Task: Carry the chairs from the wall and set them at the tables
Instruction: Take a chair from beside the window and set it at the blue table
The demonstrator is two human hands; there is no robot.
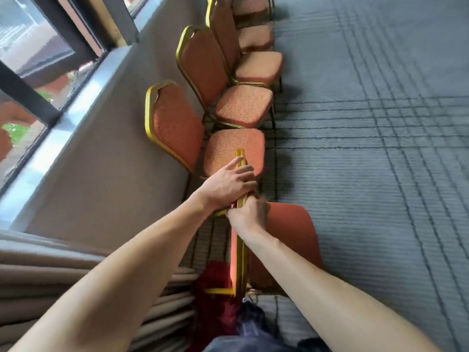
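While the row waits: four or more chairs point(228, 97) stand along the wall point(106, 158) at the left, running to the far end.
Left hand point(225, 185): wrapped over the gold top rail of the near chair point(291, 240).
Right hand point(250, 215): clenched on that rail, just beside the left.
Progress: early by my reading; no surface for seating in view.
Left to do: carrying this chair, then the rest.

farthest chair point(250, 7) cut off at top edge
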